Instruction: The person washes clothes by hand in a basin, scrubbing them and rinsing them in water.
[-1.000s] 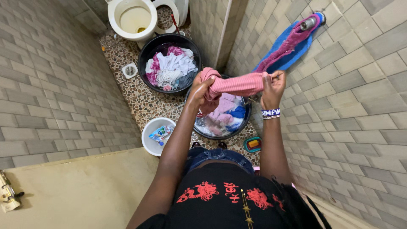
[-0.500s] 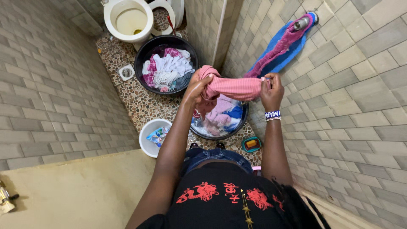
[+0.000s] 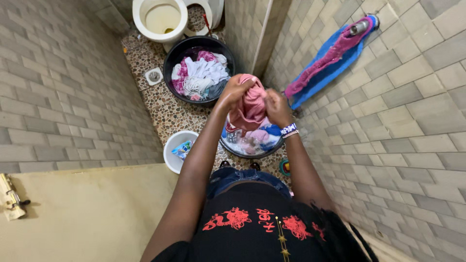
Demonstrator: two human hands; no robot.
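Observation:
I hold a wet pink ribbed garment (image 3: 251,107) bunched up over a dark basin (image 3: 228,145) of soapy water with pink, blue and white clothes in it. My left hand (image 3: 234,91) grips the top of the bundle. My right hand (image 3: 276,107), with a beaded band on its wrist, grips the same cloth close beside it. Both hands are nearly touching.
A second black basin (image 3: 171,60) full of wrung pink, white and grey clothes stands farther off, by a white toilet (image 3: 160,17). A small white bucket (image 3: 171,155) with a packet sits at left. Blue and pink cloths (image 3: 330,60) hang on the right tiled wall. A door (image 3: 87,213) is lower left.
The garment was stretched out between my hands; my right hand has moved left to meet the left, bunching the cloth into a ball.

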